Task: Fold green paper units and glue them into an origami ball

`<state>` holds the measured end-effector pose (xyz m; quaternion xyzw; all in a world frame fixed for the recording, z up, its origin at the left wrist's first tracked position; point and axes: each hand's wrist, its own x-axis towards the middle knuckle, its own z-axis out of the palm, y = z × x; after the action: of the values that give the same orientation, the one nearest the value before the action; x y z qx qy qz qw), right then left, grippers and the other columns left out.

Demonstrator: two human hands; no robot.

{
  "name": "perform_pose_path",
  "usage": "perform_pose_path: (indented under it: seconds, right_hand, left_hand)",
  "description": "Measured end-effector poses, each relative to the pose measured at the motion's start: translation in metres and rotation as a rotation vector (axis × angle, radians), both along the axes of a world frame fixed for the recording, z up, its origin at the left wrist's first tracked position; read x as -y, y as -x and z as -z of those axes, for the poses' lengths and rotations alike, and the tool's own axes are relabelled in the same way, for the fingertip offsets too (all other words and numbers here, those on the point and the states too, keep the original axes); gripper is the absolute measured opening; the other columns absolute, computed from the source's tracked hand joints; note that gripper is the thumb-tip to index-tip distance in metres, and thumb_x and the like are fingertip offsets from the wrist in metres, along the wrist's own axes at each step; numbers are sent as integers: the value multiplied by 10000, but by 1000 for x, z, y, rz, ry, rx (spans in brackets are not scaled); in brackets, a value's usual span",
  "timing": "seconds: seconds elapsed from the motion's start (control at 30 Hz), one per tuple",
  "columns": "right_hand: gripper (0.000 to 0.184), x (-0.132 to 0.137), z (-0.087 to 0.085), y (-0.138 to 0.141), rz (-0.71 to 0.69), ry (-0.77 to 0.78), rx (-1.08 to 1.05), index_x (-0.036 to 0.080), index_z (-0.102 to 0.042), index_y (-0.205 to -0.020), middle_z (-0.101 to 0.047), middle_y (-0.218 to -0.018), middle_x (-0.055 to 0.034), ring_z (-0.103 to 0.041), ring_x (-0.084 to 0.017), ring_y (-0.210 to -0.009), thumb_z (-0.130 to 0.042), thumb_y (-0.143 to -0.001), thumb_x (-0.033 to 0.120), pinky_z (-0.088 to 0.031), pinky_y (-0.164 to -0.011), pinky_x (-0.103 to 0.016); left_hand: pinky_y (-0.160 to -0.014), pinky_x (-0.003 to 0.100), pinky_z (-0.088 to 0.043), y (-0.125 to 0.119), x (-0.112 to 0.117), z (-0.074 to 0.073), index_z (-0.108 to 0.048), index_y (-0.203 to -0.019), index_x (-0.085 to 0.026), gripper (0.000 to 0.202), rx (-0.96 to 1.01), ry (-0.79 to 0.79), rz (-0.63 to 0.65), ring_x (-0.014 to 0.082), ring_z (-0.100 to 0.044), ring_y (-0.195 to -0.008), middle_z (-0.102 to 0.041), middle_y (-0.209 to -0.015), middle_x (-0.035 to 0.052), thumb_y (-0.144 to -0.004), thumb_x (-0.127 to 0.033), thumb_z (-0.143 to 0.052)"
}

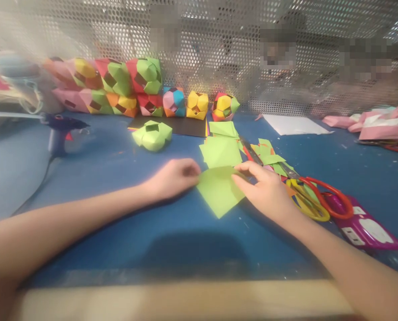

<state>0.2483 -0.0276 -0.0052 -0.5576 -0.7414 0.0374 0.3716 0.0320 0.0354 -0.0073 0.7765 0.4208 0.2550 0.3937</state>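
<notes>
A light green paper square [219, 191] lies with one corner toward me, between my two hands. At its left corner, my left hand [177, 178] is closed with fingertips on the edge. My right hand [264, 185] pinches the upper right side between thumb and forefinger. Just behind it rests a stack of green paper pieces [222, 150]. Scissors with red and yellow handles [329, 196] lie beyond my right hand, beside cut green and orange scraps [268, 154]. A folded green paper shape [153, 135] sits behind my left hand.
Several folded paper balls [148, 76] stand in two rows against a perforated metal screen [199, 53]. A dark blue glue gun [60, 133] is at left, its cord running forward. A purple packet [366, 223] and a white sheet [295, 125] lie at right on the blue table [125, 236].
</notes>
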Motion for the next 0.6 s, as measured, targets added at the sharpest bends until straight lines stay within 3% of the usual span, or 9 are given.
perform_pose_path:
  seconds: [0.13,0.3,0.6]
  right_hand:
    - [108,-4,5,-4,-38,-31,73,210,-598,-846,-663,-798,-29,-613,-168,-728,-503,-831,161,-486,-667,-294]
    - [115,-5,7,-6,-279,-144,180,178,-606,-869,-648,-854,-61,-591,-173,-823,-501,-860,130,-473,-738,-313]
    - [263,5,-6,-5,-560,-180,518,165,-637,-805,-652,-821,-67,-541,-168,-754,-398,-881,83,-419,-714,-322]
  left_hand:
    - [-657,250,-423,1,1,0,-637,-761,-182,94,-77,-90,53,133,-529,-658,-612,-701,-1,-752,-223,-552]
    - [-747,266,-425,3,-2,1,-632,-780,-184,125,-191,-230,125,146,-539,-715,-609,-772,14,-760,-180,-509]
    - [-827,275,-432,10,-17,1,-648,-825,-195,144,-180,-144,252,171,-555,-816,-631,-833,24,-752,-225,-528]
